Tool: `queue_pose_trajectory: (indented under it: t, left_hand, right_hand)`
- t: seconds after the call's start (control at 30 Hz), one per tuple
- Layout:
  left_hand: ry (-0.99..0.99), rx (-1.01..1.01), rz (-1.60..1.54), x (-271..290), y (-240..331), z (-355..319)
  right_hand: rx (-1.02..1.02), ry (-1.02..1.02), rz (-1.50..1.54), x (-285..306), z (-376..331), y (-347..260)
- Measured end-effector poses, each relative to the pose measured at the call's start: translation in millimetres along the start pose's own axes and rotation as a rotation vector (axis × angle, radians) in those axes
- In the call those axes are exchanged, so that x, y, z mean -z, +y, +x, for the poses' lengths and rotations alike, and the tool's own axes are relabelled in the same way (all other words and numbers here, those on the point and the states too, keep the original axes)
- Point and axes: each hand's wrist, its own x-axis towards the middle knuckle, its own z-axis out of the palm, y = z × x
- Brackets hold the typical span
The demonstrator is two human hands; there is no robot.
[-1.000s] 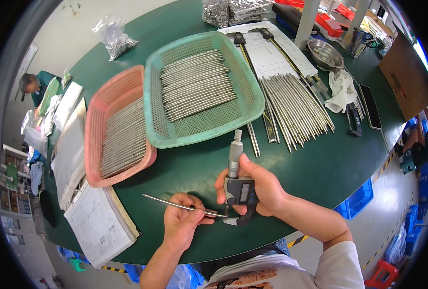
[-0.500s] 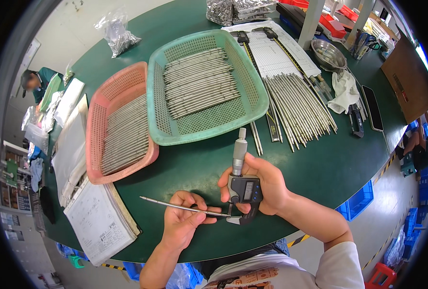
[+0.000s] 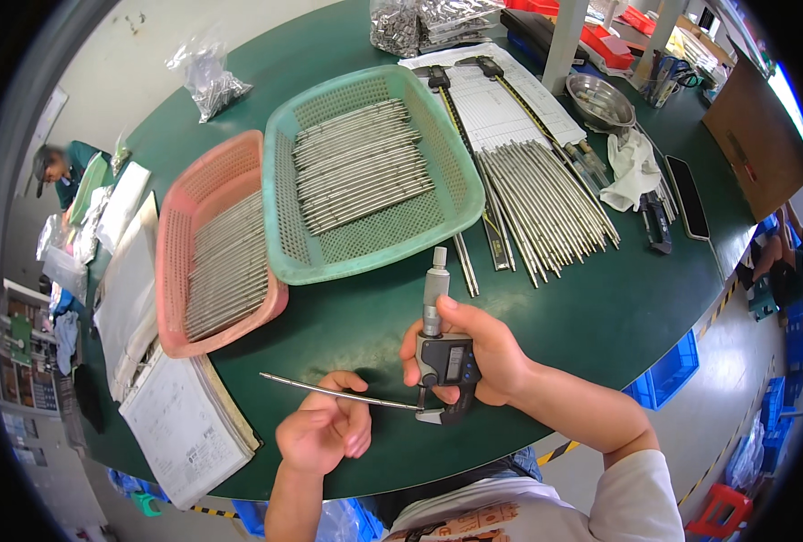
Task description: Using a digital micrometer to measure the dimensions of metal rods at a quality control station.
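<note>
My right hand (image 3: 487,352) is wrapped round a digital micrometer (image 3: 454,366), its thimble pointing away from me and its jaws toward my body. One end of a thin metal rod (image 3: 388,402) sits at the micrometer's jaws, and the rod slants away to the left. Beside it is my left hand (image 3: 325,432), its thumb off the rod and its fingers loosely curled and apart. The rod crosses in front of the left fingers; whether it touches them I cannot tell.
A green basket (image 3: 374,257) and a pink basket (image 3: 174,298) hold rows of rods. More loose rods (image 3: 546,212) lie right of them, near calipers (image 3: 439,79) on paper. A binder (image 3: 185,425) lies at left. A phone (image 3: 687,197) and steel bowl (image 3: 602,101) are at right.
The left thumb and fingers have loosened from the rod, and that hand has shifted left and nearer to me. The micrometer has moved slightly left, with the rod's end still at its jaws.
</note>
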Motion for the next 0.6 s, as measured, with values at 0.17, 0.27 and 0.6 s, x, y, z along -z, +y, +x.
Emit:
queue_pose_trajectory:
  t: [0.17, 0.27, 0.6]
  left_hand:
    - [-0.476, -0.070, -0.434, -10.1, -0.9, 0.4]
    - [-0.496, -0.054, -0.471, -12.3, -0.8, 5.6]
    - [-0.290, -0.330, 0.115, -6.4, -4.1, -4.8]
  right_hand:
    - [0.026, -0.034, 0.009, 0.8, -1.9, 0.9]
    - [0.023, -0.028, -0.011, 0.6, -0.5, 3.1]
    - [0.076, 0.097, -0.036, 0.1, 4.4, 2.1]
